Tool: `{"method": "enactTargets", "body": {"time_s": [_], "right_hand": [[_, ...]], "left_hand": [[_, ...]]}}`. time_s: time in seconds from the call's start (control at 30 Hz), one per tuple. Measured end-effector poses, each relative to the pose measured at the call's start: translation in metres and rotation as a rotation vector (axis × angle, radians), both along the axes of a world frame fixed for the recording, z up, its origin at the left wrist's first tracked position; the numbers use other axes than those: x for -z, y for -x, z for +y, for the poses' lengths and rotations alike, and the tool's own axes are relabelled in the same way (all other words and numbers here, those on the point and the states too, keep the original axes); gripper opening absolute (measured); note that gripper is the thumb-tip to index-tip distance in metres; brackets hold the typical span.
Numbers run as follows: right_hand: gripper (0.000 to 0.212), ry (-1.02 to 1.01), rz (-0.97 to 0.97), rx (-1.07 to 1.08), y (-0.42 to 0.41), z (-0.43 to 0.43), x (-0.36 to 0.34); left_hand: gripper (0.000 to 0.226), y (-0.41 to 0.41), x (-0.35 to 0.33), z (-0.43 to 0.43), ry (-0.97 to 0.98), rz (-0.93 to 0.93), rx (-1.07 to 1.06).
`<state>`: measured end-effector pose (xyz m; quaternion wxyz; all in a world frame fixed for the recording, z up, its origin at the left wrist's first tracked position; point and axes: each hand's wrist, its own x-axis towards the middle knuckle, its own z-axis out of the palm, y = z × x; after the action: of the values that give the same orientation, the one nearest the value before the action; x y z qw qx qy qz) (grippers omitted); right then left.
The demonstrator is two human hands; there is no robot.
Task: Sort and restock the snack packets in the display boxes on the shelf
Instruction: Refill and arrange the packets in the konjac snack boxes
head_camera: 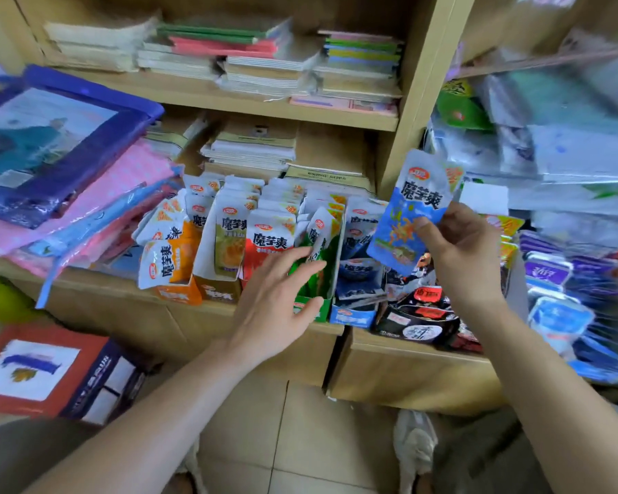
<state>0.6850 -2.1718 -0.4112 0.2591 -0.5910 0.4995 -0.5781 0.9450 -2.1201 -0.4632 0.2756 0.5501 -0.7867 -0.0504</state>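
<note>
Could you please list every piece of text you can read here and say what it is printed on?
"魔芋爽": blue packet held in the right hand.
"魔芋爽": red packet, orange packet and olive packet in the display boxes.
Logos, box fronts, black packets, notebooks: too blurred.

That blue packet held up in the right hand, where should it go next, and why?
Probably down into the blue cardboard display box, just below. The right hand pinches a blue foil snack packet, and that box's packets look blue too. The left hand rests on the neighbouring green packets.
</note>
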Motion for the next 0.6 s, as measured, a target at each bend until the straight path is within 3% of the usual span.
{"method": "enactTargets", "body": {"time_s": [0.1,0.2,0.37,0.43,0.53,0.6], "right_hand": [[0.005,0.074,0.009,0.063,-0.003,-0.012,0.000],[0.014,0.068,0.089,0.017,-0.008,-0.022,0.005],[0.022,-0.091,0.550,-0.016,-0.013,-0.027,0.016],[0.021,-0.084,0.515,-0.010,-0.013,-0.022,0.012],[0.050,-0.001,0.378,0.012,-0.009,-0.015,0.005],[0.051,0.117,0.374,-0.027,-0.010,-0.008,0.001]], "left_hand": [[0.059,0.005,0.012,-0.008,0.056,-0.126,0.009],[0.066,0.008,0.014,-0.014,0.067,-0.193,-0.039],[0.075,0.015,0.017,-0.015,0.059,-0.214,-0.057],[0.074,0.020,0.016,-0.014,0.065,-0.207,-0.057],[0.075,0.026,0.013,-0.011,0.072,-0.197,-0.044],[0.077,0.030,0.012,-0.008,0.066,-0.185,-0.036]]}}
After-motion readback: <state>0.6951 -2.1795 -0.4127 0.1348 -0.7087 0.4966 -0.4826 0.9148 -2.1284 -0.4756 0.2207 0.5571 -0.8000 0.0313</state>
